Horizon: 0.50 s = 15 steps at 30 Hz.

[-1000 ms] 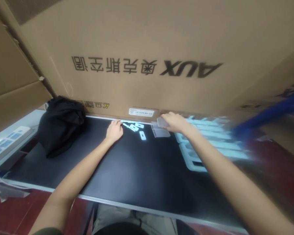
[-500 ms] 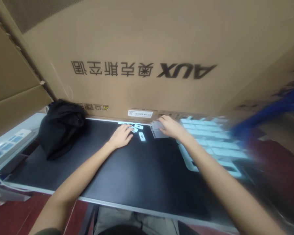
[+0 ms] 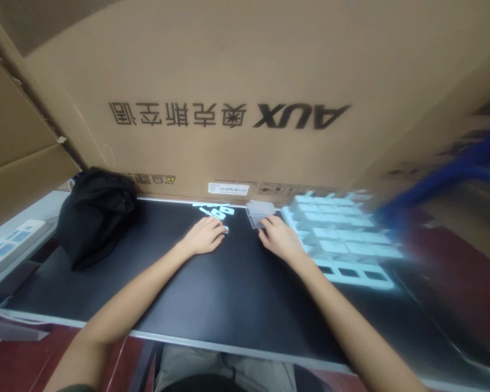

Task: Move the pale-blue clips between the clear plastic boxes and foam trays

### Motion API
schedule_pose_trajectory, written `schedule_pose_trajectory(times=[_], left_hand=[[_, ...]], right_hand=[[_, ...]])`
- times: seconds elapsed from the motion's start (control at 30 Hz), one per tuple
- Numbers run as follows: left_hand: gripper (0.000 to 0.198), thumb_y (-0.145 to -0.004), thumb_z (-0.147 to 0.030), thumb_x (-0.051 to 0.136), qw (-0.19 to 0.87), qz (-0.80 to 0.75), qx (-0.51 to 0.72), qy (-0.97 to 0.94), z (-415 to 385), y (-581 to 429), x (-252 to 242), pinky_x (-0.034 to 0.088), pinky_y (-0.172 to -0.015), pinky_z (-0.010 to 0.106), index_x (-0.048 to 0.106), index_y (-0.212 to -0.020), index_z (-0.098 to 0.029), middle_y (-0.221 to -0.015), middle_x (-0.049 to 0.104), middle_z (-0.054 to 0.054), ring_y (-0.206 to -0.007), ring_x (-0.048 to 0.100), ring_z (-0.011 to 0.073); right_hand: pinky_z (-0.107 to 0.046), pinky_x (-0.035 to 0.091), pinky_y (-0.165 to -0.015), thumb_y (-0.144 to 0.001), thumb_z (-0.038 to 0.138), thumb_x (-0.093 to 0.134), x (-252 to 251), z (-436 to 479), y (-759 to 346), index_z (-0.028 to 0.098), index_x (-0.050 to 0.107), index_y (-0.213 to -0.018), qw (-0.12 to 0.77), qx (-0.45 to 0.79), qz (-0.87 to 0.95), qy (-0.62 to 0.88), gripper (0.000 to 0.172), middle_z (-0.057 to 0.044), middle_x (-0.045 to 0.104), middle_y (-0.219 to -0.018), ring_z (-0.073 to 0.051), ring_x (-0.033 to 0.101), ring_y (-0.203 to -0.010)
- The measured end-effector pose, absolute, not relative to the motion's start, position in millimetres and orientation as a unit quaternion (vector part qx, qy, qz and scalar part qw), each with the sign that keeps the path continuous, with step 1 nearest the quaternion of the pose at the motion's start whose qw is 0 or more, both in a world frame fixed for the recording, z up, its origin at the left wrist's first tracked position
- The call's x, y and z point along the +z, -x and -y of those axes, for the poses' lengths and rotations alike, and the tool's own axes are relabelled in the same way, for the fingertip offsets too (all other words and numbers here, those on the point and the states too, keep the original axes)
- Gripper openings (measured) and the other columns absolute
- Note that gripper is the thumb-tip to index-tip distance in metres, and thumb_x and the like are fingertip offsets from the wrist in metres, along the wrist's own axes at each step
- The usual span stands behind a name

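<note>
My left hand (image 3: 206, 235) rests on the black table with its fingers bent together over a small pale blue plastic piece (image 3: 226, 230), of which only an end shows. Just beyond it lie several similar pale blue pieces (image 3: 218, 213), flat and partly overlapping. To the right, a clear plastic box (image 3: 261, 208) stands near the table's back edge, its near part looking like a separate flap or compartment. My right hand (image 3: 281, 238) has its fingers curled at the near right corner of this box, closed on it; the fingertips are partly hidden.
A pale blue slotted rack (image 3: 343, 231) stands right of my right hand. Black cloth (image 3: 96, 215) lies at left, near a white power strip (image 3: 12, 245). A large cardboard carton (image 3: 228, 65) walls off the back. A blue bar (image 3: 441, 188) rises at far right.
My left hand has shifted slightly right and nearer, covering the piece that lay apart. My right hand has moved from the box's top to its near edge. The view has turned a little.
</note>
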<state>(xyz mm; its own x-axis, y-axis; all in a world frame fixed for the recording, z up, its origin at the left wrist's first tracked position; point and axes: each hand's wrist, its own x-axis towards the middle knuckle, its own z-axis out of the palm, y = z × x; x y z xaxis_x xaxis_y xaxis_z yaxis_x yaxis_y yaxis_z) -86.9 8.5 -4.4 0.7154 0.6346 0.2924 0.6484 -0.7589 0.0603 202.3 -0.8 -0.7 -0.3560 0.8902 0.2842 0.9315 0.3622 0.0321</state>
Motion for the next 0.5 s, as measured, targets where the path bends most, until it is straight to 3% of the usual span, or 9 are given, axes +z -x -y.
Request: schedule_pose_trajectory(times=[0.17, 0.37, 0.5], left_hand=[[0.030, -0.105, -0.032, 0.044, 0.026, 0.401, -0.169, 0.900, -16.0, 100.2, -7.2, 0.048, -0.103, 0.043, 0.065, -0.123, -0.021, -0.123, 0.066, 0.010, -0.120, 0.058, 0.0273], [0.037, -0.105, -0.039, 0.043, 0.059, 0.478, -0.217, 0.849, -28.5, 107.5, -9.3, 0.043, -0.114, 0.046, 0.063, -0.130, -0.019, -0.139, 0.061, 0.012, -0.130, 0.054, 0.0288], [0.044, -0.106, -0.042, 0.041, 0.068, 0.567, -0.218, 0.791, -38.6, 111.4, -16.6, 0.038, -0.120, 0.050, 0.062, -0.134, -0.016, -0.146, 0.057, 0.016, -0.139, 0.048, 0.0325]], right_hand=[[-0.037, 0.048, -0.089, -0.098, 0.023, 0.047, 5.2, 10.7, -201.2, 0.015, 0.066, -0.111, 0.152, -0.106, 0.818, 0.545, 0.024, -0.015, 0.067, -0.111, -0.028, 0.060, -0.105], [-0.039, 0.049, -0.087, -0.096, 0.023, 0.056, 34.7, 67.8, -222.1, 0.018, 0.062, -0.117, 0.340, -0.198, 0.794, 0.463, 0.022, -0.012, 0.069, -0.109, -0.026, 0.064, -0.101], [-0.040, 0.052, -0.086, -0.088, 0.019, 0.064, 30.7, 103.1, -269.3, 0.018, 0.061, -0.113, 0.437, -0.297, 0.697, 0.485, 0.025, -0.010, 0.068, -0.097, -0.025, 0.065, -0.091]])
